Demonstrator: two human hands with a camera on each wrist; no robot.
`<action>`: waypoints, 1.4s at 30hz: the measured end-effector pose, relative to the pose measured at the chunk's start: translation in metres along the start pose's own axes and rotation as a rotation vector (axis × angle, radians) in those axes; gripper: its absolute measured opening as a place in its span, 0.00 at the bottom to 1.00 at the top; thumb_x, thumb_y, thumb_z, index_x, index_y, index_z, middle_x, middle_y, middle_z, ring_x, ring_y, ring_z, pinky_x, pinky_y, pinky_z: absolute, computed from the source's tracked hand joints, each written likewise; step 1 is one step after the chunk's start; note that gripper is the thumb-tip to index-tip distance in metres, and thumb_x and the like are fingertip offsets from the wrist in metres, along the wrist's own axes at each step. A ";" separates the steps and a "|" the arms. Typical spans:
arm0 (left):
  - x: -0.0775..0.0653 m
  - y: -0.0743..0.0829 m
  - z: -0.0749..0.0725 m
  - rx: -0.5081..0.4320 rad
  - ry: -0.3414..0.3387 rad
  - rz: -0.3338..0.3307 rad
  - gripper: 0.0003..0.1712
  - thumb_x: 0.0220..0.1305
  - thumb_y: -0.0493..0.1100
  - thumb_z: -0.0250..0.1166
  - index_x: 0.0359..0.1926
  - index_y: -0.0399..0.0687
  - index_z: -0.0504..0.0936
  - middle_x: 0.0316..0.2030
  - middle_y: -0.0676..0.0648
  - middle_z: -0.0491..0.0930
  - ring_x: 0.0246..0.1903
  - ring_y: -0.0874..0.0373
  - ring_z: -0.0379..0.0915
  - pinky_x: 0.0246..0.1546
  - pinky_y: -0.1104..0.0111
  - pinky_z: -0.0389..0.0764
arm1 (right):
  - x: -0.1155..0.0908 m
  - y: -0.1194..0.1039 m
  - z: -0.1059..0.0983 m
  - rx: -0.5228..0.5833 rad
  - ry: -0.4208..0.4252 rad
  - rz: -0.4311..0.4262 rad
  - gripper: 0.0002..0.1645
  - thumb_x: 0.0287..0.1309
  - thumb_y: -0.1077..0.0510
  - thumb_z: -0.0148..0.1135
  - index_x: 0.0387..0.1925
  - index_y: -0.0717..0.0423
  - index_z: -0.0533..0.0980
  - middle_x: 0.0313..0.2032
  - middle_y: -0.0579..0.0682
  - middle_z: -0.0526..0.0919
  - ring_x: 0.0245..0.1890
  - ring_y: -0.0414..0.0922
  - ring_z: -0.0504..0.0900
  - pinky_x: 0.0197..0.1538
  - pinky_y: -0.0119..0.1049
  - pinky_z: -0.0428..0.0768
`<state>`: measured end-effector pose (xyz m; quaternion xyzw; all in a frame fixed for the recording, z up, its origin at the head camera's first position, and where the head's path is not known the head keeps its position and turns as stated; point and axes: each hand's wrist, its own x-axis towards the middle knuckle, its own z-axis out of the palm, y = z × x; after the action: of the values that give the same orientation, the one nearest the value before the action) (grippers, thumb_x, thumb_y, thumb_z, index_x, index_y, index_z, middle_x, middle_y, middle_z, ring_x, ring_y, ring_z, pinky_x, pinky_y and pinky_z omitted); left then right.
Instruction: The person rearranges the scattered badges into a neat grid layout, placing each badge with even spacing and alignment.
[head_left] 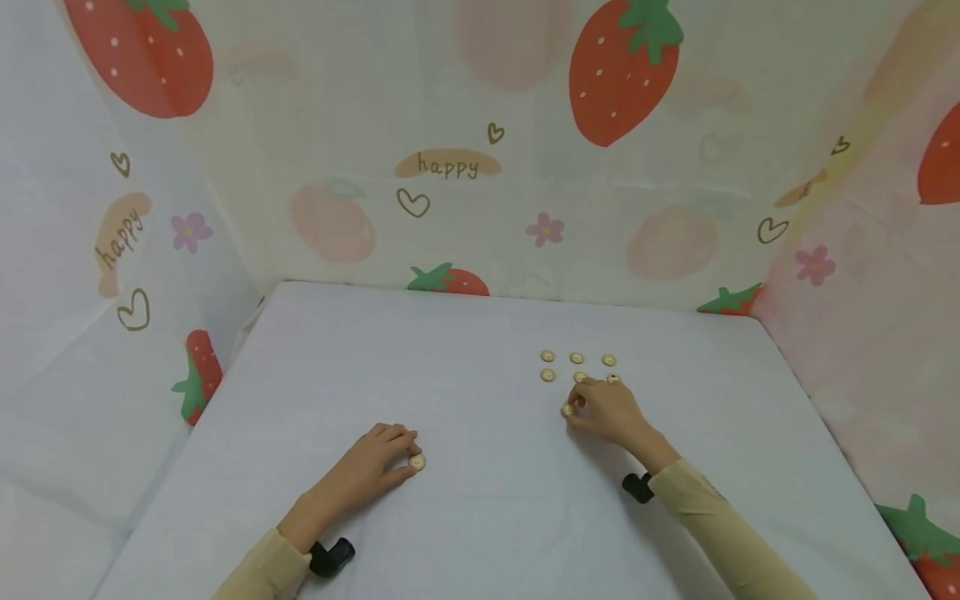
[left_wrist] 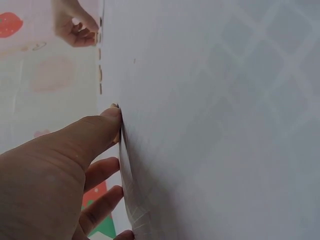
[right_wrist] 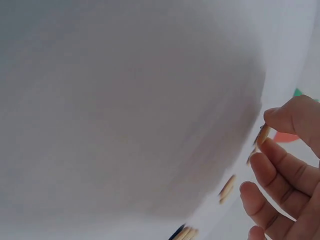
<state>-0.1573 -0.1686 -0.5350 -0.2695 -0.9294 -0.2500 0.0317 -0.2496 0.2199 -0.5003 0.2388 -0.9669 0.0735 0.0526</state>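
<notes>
Small round wooden discs with faint marks on top lie on the white cloth. In the head view my left hand (head_left: 371,467), at left of centre, pinches one wooden disc (head_left: 417,462) by its edges, between thumb and fingers. The left wrist view has its thumb (left_wrist: 111,114) largely covering that disc. Further right and forward, my right hand (head_left: 611,412) pinches another disc (head_left: 567,410) just in front of a group of discs. Seen from the right wrist, this disc (right_wrist: 264,134) stands on edge-on view between thumb and forefinger.
Two rows of discs sit beyond the right hand, including a back disc (head_left: 577,358) and a left front disc (head_left: 548,375). One disc (head_left: 613,379) with a dark mark is partly covered by that hand. Strawberry-print cloth walls (head_left: 450,225) enclose the table (head_left: 480,533) at back and sides.
</notes>
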 end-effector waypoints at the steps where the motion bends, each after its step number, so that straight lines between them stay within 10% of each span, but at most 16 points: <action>1: 0.000 0.000 0.000 0.000 0.000 0.000 0.11 0.62 0.51 0.61 0.44 0.55 0.79 0.55 0.48 0.74 0.56 0.53 0.66 0.57 0.55 0.69 | -0.001 0.002 0.000 -0.004 0.006 -0.002 0.08 0.49 0.50 0.64 0.30 0.49 0.80 0.27 0.42 0.78 0.27 0.39 0.74 0.35 0.40 0.73; 42: 0.001 0.000 0.001 0.002 -0.007 -0.020 0.12 0.62 0.52 0.61 0.44 0.56 0.80 0.55 0.49 0.74 0.56 0.53 0.66 0.57 0.55 0.68 | -0.004 0.034 -0.002 -0.051 0.031 0.001 0.12 0.51 0.48 0.66 0.33 0.51 0.81 0.28 0.45 0.78 0.28 0.42 0.76 0.39 0.46 0.67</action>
<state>-0.1575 -0.1674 -0.5358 -0.2610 -0.9325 -0.2484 0.0264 -0.2619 0.2523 -0.5029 0.2358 -0.9676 0.0524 0.0734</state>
